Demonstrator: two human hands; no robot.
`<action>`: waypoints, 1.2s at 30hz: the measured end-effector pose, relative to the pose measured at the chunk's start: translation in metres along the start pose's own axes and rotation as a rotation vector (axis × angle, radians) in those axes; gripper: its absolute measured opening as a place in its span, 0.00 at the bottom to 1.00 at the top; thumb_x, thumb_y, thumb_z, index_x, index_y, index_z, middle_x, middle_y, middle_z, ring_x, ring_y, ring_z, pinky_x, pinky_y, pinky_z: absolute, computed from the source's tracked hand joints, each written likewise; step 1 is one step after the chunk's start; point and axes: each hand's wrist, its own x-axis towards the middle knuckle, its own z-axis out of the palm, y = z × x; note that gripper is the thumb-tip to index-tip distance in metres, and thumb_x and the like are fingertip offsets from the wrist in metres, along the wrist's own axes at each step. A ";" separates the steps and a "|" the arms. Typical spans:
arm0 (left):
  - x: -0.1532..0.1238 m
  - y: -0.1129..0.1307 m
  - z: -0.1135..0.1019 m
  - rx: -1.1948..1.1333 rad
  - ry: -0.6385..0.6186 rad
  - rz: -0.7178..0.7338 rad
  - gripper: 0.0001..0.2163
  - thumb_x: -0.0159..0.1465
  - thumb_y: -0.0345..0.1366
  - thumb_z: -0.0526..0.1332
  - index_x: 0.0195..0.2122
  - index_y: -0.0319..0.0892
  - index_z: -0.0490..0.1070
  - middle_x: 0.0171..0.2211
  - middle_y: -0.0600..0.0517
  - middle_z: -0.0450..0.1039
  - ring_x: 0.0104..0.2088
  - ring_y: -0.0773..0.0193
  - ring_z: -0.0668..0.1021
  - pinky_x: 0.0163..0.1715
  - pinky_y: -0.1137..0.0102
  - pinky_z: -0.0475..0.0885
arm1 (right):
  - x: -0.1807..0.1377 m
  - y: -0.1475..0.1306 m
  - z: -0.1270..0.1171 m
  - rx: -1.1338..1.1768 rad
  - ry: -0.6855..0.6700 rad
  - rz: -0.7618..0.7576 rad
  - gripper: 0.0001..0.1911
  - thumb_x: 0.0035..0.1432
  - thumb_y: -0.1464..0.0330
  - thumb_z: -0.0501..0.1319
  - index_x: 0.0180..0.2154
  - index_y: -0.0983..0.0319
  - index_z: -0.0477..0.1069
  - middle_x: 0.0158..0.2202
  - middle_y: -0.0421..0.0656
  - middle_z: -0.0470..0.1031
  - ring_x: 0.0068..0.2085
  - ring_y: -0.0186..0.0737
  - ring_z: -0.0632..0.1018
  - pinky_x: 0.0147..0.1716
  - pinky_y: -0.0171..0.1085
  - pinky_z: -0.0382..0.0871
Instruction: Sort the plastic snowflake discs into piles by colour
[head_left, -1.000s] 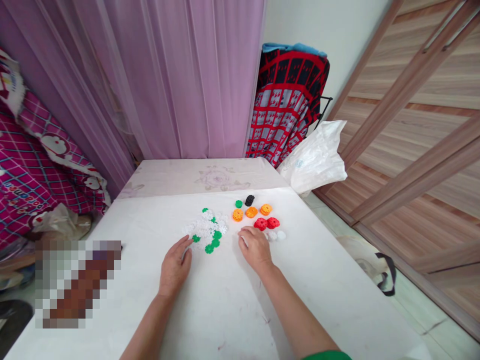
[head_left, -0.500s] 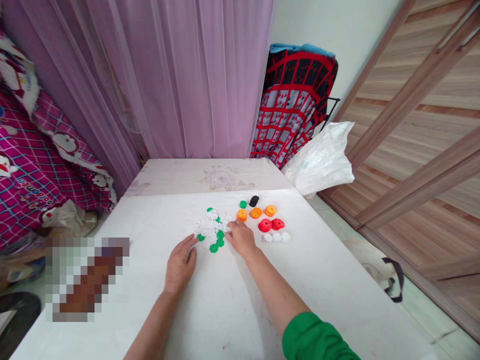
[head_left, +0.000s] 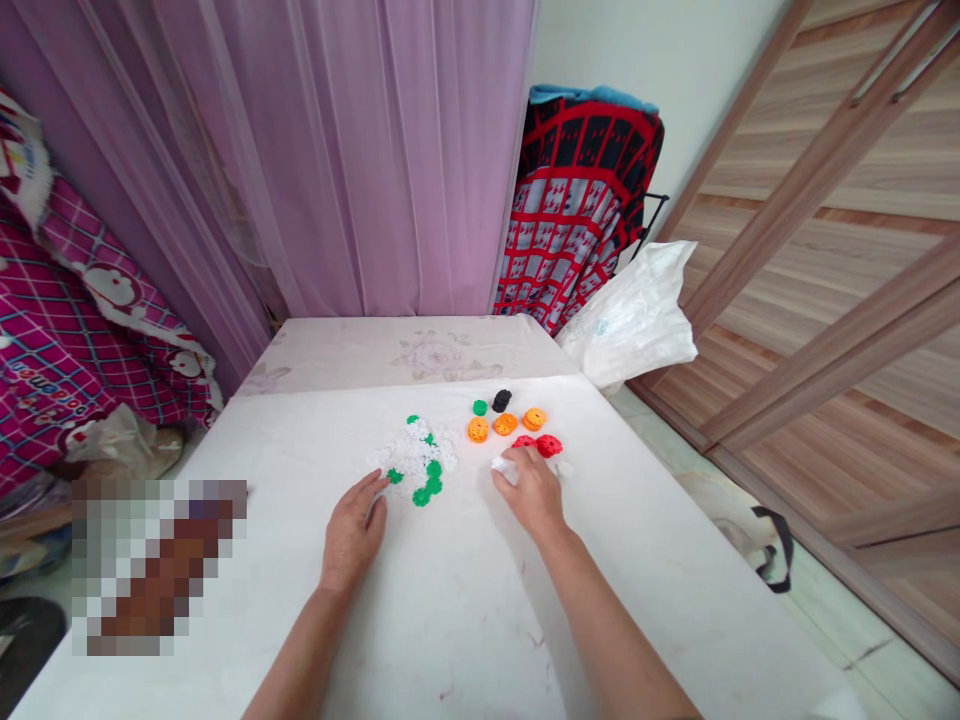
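Surface: a broad white sheet-like top (head_left: 435, 610), faintly marked in reddish streaks, lay under both forearms.
Left hand: the person's left hand (head_left: 352, 530) rested palm down at the near left edge of the heap, its fingers loosely spread and the thumb apart, gripping nothing visible; the fingertips were right at a flat green plastic disc (head_left: 394, 476), though whether they touched it could not be told.
Right hand: the person's right hand (head_left: 534, 492) was well to the right of the heap, thumb and fingers closed on a small white plastic piece (head_left: 499, 466).
Heap: a loose scatter of white snowflake-shaped plastic pieces (head_left: 420, 452) lay between and beyond the hands, with green plastic discs (head_left: 433, 468) among them and along the near right edge.
White group: pale white discs (head_left: 566, 468) showed just beside the right hand, partly hidden by it.
Red: two stacks of red plastic discs (head_left: 550, 446) sat beyond the right hand, which partly covered one.
Orange: three stacks of orange discs (head_left: 505, 424) stood in a slanting row behind.
Farthest pieces: a small green stack (head_left: 480, 408) stood beside a tilted black stack (head_left: 502, 401).
Backdrop: a long mauve curtain (head_left: 390, 160) hung beyond.
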 end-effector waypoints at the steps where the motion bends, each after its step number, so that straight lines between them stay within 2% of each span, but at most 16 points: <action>1: 0.000 0.000 0.000 0.003 -0.003 -0.001 0.17 0.65 0.40 0.50 0.47 0.43 0.75 0.52 0.47 0.75 0.50 0.56 0.78 0.53 0.59 0.73 | -0.001 0.013 -0.008 -0.023 0.035 0.007 0.11 0.55 0.65 0.60 0.41 0.57 0.73 0.42 0.43 0.72 0.44 0.42 0.72 0.42 0.38 0.65; 5: 0.000 -0.002 0.001 0.008 -0.005 -0.015 0.17 0.65 0.40 0.50 0.46 0.44 0.75 0.52 0.48 0.75 0.51 0.56 0.77 0.53 0.59 0.72 | 0.002 0.057 -0.036 -0.119 0.036 0.026 0.10 0.53 0.64 0.61 0.39 0.57 0.74 0.45 0.44 0.72 0.46 0.44 0.72 0.45 0.41 0.63; 9: 0.000 -0.004 0.001 0.003 -0.007 -0.016 0.17 0.65 0.40 0.50 0.46 0.44 0.75 0.52 0.48 0.75 0.51 0.56 0.77 0.53 0.58 0.72 | 0.007 0.072 -0.047 -0.155 -0.027 0.030 0.10 0.53 0.63 0.62 0.38 0.55 0.75 0.49 0.43 0.71 0.48 0.45 0.70 0.46 0.43 0.61; 26: 0.000 -0.003 0.000 0.002 -0.012 -0.018 0.17 0.65 0.41 0.50 0.46 0.44 0.75 0.52 0.48 0.75 0.52 0.56 0.77 0.54 0.58 0.72 | 0.009 0.068 -0.044 -0.209 -0.150 0.024 0.10 0.54 0.64 0.61 0.40 0.55 0.75 0.51 0.43 0.70 0.50 0.46 0.69 0.46 0.42 0.58; 30: 0.000 -0.002 0.000 0.002 -0.011 -0.028 0.17 0.65 0.41 0.50 0.46 0.45 0.75 0.52 0.48 0.75 0.51 0.56 0.77 0.54 0.58 0.71 | 0.008 0.065 -0.049 -0.198 -0.124 0.029 0.11 0.55 0.64 0.61 0.42 0.55 0.75 0.51 0.44 0.71 0.50 0.46 0.70 0.46 0.42 0.60; 33: 0.001 -0.001 -0.001 -0.004 -0.008 -0.033 0.16 0.64 0.40 0.51 0.46 0.46 0.76 0.52 0.49 0.75 0.51 0.56 0.77 0.54 0.59 0.72 | 0.009 0.053 -0.050 -0.168 -0.072 -0.008 0.10 0.57 0.66 0.58 0.41 0.56 0.75 0.49 0.44 0.73 0.48 0.44 0.71 0.45 0.41 0.61; 36: 0.001 0.000 -0.001 -0.013 -0.008 -0.032 0.16 0.64 0.40 0.51 0.46 0.46 0.76 0.52 0.49 0.75 0.51 0.56 0.77 0.53 0.58 0.72 | 0.011 0.026 -0.042 -0.090 -0.090 -0.098 0.10 0.58 0.70 0.56 0.39 0.57 0.75 0.43 0.43 0.76 0.45 0.42 0.73 0.44 0.38 0.62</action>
